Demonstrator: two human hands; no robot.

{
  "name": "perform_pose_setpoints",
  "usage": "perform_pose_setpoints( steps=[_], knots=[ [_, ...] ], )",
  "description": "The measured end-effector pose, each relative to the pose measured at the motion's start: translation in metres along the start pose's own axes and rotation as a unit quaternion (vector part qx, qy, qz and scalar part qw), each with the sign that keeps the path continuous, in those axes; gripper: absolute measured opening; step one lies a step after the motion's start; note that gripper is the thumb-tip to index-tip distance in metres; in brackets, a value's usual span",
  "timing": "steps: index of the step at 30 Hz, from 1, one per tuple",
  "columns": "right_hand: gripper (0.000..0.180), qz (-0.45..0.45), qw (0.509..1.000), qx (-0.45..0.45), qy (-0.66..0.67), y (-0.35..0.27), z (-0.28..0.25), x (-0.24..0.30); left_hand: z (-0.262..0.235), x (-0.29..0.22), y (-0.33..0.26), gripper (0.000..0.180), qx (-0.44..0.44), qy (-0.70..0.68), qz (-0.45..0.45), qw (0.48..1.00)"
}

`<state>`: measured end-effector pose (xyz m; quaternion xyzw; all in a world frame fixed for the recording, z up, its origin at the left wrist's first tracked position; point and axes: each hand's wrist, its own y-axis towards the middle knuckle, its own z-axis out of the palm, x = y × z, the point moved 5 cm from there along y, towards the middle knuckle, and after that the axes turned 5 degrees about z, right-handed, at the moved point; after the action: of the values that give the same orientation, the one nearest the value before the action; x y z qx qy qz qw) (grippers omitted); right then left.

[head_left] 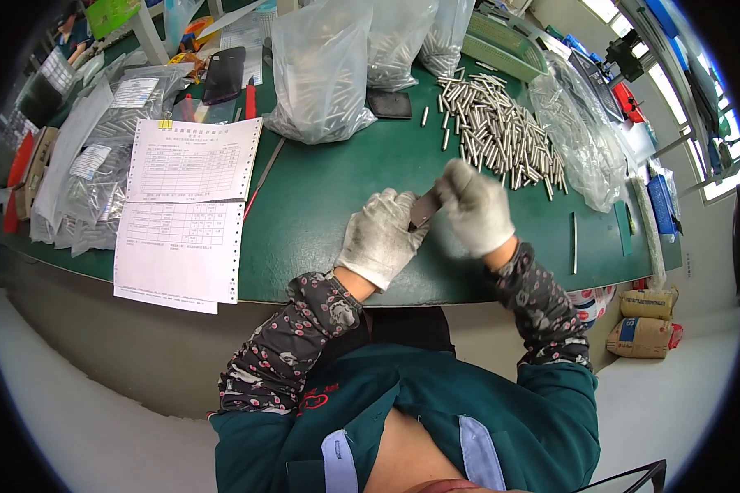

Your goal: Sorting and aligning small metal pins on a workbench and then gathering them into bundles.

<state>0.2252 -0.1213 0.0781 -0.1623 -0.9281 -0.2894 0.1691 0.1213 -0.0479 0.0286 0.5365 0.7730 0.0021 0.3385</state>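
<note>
Both my hands wear whitish work gloves and meet above the green table near its front edge. My left hand (380,236) is closed around the lower end of a small dark flat piece (424,209), which looks like a strip or pad. Slightly blurred, my right hand (475,207) is curled at the upper end of that piece. Whatever its fingers hold is hidden. Beyond the right hand lies a large heap of short metal pins (501,127). A longer thin metal rod (575,243) rests to the right.
Printed sheets (185,215) overhang the front edge at left, beside bagged parts (127,115). Plastic bags full of pins (319,78) stand at the back. A green basket (506,45), a crumpled clear bag (580,135) and a dark square pad (389,104) surround the heap.
</note>
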Motion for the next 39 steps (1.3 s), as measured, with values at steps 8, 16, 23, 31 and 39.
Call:
perform_pose_setpoints(
  steps=[8,16,23,31,39],
  knots=[
    [0.015,-0.038,0.999,0.013,0.008,-0.009,0.003,0.015,0.000,0.001,-0.002,0.039,0.030,0.001,0.009,1.000],
    [0.013,-0.063,0.998,-0.002,0.030,-0.007,0.002,0.023,0.001,0.002,0.000,0.035,0.053,-0.014,-0.011,0.998],
    [0.011,-0.070,0.996,0.007,-0.048,-0.009,0.002,0.024,0.003,-0.002,0.000,0.030,0.026,0.013,0.014,0.999],
    [0.015,-0.081,0.996,0.030,-0.028,-0.003,0.004,0.018,0.003,0.003,-0.001,0.043,0.056,-0.033,-0.020,0.998],
    [0.011,-0.018,0.997,-0.008,-0.070,0.003,-0.005,0.002,-0.003,-0.003,0.000,0.036,0.008,0.002,-0.002,1.000]
  ],
)
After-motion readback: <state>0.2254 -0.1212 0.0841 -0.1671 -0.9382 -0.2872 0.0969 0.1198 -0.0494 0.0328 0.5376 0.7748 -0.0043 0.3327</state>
